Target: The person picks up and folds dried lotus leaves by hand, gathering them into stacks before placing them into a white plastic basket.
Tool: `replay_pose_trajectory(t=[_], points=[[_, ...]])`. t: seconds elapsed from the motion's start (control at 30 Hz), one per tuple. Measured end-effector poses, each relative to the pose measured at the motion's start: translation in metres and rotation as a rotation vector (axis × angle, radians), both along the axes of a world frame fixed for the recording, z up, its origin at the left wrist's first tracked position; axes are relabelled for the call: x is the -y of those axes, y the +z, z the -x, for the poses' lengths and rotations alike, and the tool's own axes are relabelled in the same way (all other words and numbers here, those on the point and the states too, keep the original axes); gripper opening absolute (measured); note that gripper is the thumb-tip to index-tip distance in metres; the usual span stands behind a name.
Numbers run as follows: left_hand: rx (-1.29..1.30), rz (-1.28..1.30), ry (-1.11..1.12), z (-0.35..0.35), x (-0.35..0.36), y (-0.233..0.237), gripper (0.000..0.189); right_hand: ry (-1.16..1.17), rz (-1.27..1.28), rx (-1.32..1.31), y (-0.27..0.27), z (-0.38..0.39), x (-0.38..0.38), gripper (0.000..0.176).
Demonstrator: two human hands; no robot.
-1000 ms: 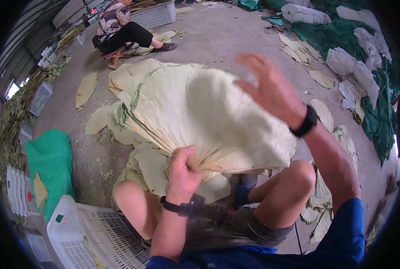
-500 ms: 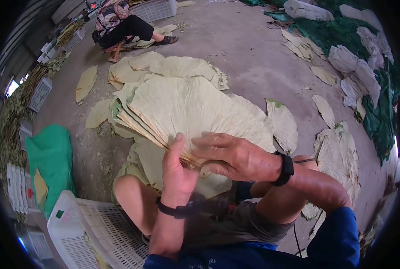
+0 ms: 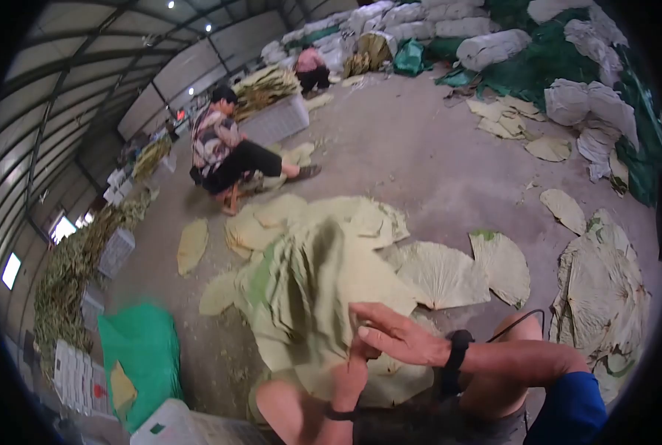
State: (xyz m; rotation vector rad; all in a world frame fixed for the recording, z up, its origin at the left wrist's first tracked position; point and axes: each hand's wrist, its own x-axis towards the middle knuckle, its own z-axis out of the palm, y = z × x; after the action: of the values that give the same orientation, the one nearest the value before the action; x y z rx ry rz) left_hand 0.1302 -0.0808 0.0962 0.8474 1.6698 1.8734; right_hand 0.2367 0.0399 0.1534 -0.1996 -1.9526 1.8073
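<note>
A bundle of pale dried leaves [image 3: 305,285], folded and blurred by motion, stands up above other leaves on the floor in front of my knees. Its narrow lower end is in my left hand [image 3: 348,377], which is closed round it and partly smeared. My right hand [image 3: 409,337] lies against the bundle's right side, just above the left, with its fingers stretched out. Flat leaves [image 3: 438,274] spread beneath and to the right of the bundle.
A person [image 3: 223,144] sits on a low stool at the upper left beside a white crate [image 3: 275,122] of leaves. Another person [image 3: 312,68] is farther back. A green sack [image 3: 142,356] and white crate [image 3: 190,426] are at lower left.
The view has tilted up, showing more of the hall. The fanned leaves in my left hand have folded together and turned upright. My right hand remains beside them, fingers extended.
</note>
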Motion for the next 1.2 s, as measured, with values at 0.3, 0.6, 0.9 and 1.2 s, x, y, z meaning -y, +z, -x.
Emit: replay_pose_trajectory(t=[0.3,0.6,0.9,1.2], points=[[-0.820,0.113,0.147,-0.013,-0.005,0.023,0.021,0.023,-0.016,-0.099,-0.010,0.000,-0.008,0.054],[-0.838,0.085,0.141,-0.001,-0.007,0.023,0.029,0.012,-0.016,-0.187,-0.007,-0.004,0.004,0.061],[-0.142,-0.015,0.008,0.027,0.010,0.011,0.032,-0.133,-0.331,-0.211,0.004,-0.006,0.007,0.046],[0.386,-0.103,0.055,0.092,0.074,-0.041,0.045,-0.245,-0.344,-0.218,0.024,-0.026,-0.005,0.037]])
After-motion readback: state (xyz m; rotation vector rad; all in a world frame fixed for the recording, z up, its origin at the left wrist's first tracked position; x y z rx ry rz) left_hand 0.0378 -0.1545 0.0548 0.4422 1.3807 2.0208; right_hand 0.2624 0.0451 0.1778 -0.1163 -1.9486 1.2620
